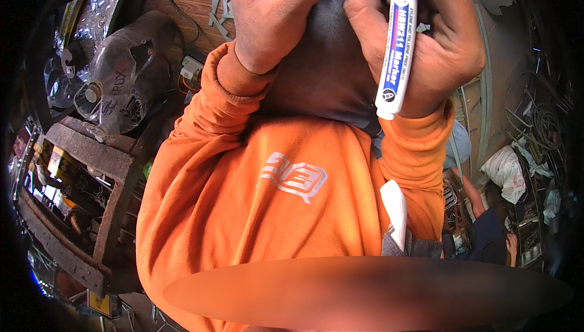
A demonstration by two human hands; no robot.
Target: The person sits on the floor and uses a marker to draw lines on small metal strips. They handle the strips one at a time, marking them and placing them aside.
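My right hand [447,43] is closed with a white marker [398,52] held in it; the pen slants across the palm, its blue and red label outward. The thumb of that hand meets the fingertips of my left hand [267,19] at the top edge of the view. My left fingers are pinched together there, on something too small and too cut off to name. Both forearms are in orange sleeves [225,95], above a dark grey cloth surface [328,58].
At the left a dusty clear plastic jug [131,89] lies on a rusty metal frame [91,143]. Pale toothed metal strips [218,10] rest on a brown wooden surface [176,3]. A white sack [506,171] and another person's arm [471,191] are at the right.
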